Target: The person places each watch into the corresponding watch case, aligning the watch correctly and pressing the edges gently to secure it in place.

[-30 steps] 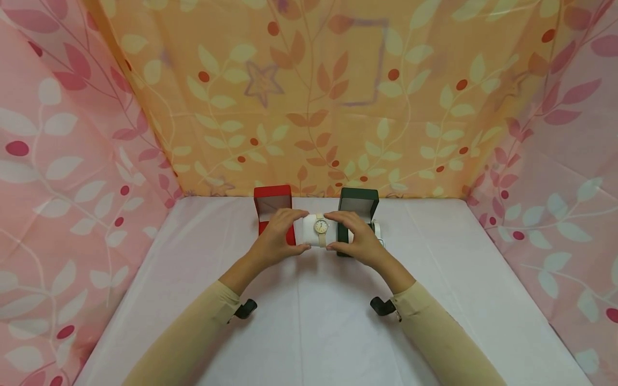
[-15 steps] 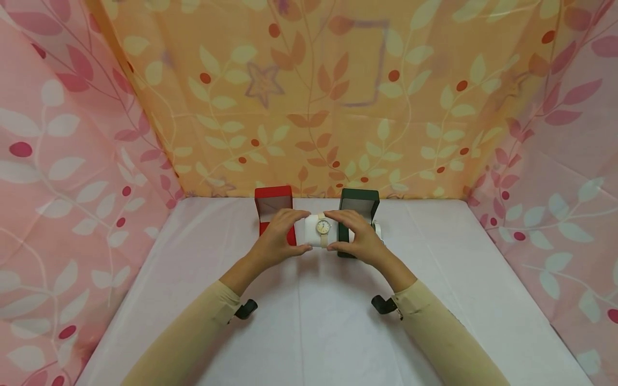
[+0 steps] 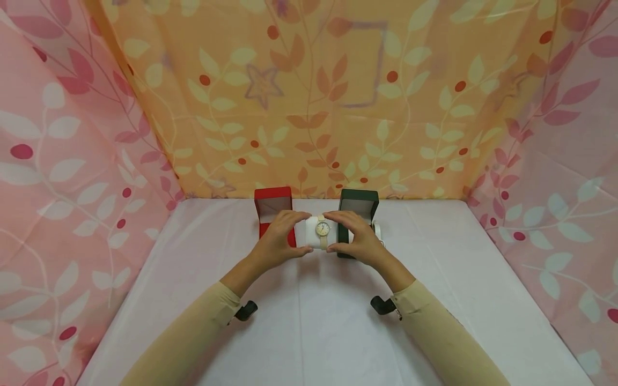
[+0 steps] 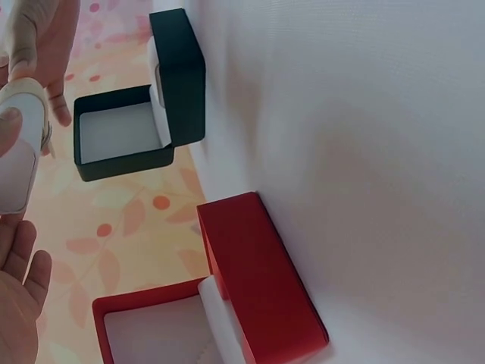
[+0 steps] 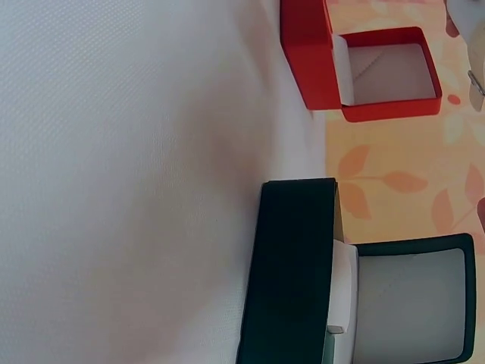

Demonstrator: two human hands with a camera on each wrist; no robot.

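Note:
Both hands hold a white watch cushion [image 3: 312, 234] above the table, in front of two boxes. Wrapped round it is a wristwatch [image 3: 323, 229] with a cream strap and a round pale dial facing the head camera. My left hand [image 3: 276, 239] pinches the cushion's left side, thumb below and fingers above. On the right side my right hand [image 3: 361, 240] grips in the same way. In the left wrist view the cushion [image 4: 21, 163] shows its flat end. At the right wrist view's edge the strap [image 5: 477, 72] and its metal buckle are partly visible.
An open red box [image 3: 273, 194] stands behind my left hand, its lid raised. Behind my right hand is an open dark green box [image 3: 359, 196] with something white inside. A white loop-shaped item [image 3: 378, 230] beside it is partly hidden. Patterned cloth walls [image 3: 309, 107] enclose the table [image 3: 333, 332].
The cushion and watch have shifted very slightly to the right between the hands. Both hands keep their hold, and the boxes stay where they were.

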